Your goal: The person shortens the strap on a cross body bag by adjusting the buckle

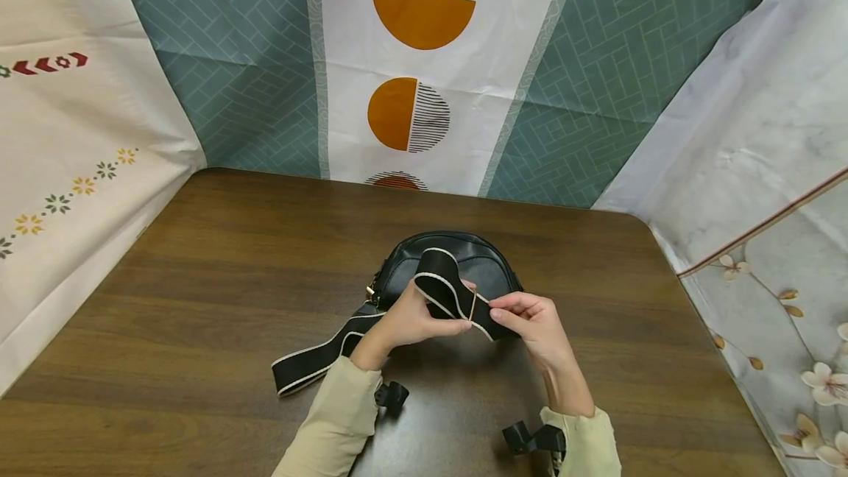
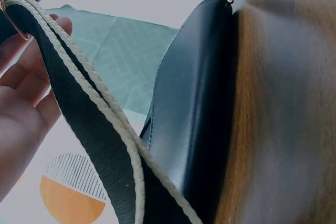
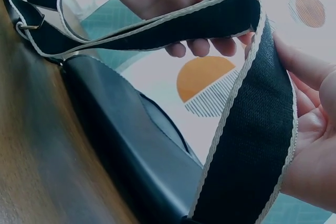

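A black rounded bag (image 1: 490,271) lies on the wooden table, its wide black strap with cream edging (image 3: 244,124) raised in front of it. My left hand (image 1: 411,319) holds the strap at a thin gold slider buckle (image 1: 473,305), thumb on the near side. Just right of the buckle, my right hand (image 1: 530,319) pinches the strap between thumb and fingers. A loop of strap (image 1: 437,274) stands up above the left hand. In the right wrist view, the left fingers lie behind the webbing and the thumb is at the buckle.
More strap (image 1: 308,366) trails in a fold on the table (image 1: 199,300) left of the bag. A gold metal fitting (image 1: 371,291) joins it at the bag's left side. Patterned cloths (image 1: 252,57) hang behind the table and at both sides.
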The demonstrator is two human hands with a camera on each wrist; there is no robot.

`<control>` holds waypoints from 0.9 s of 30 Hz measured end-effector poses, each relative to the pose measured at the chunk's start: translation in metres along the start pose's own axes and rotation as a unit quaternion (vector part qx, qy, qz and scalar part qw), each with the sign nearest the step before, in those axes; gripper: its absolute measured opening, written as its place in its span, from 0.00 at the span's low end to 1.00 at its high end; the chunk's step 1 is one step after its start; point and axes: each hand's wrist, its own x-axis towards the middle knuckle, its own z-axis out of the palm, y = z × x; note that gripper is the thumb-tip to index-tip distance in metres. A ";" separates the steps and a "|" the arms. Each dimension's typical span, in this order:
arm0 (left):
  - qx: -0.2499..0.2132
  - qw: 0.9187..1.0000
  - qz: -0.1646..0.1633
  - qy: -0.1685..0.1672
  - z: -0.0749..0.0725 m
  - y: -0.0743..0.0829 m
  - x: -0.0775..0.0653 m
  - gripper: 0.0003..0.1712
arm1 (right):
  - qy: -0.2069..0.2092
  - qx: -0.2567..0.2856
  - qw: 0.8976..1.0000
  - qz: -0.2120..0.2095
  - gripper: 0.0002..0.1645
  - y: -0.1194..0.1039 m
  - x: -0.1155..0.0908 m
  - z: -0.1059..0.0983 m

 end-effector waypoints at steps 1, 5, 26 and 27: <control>-0.002 1.000 0.003 -0.003 0.000 -0.004 0.000 0.25 | -0.002 0.002 1.000 -0.001 0.19 0.000 0.000 0.000; -0.013 1.000 0.018 -0.010 0.001 -0.011 0.000 0.25 | -0.006 0.006 1.000 -0.006 0.18 0.001 0.001 0.000; 0.034 0.997 -0.051 -0.049 0.005 0.014 0.003 0.25 | 0.005 0.017 1.000 0.017 0.17 0.002 0.006 0.008; 0.032 0.997 -0.047 -0.048 0.005 0.014 0.003 0.24 | 0.002 0.017 1.000 0.019 0.17 0.003 0.006 0.007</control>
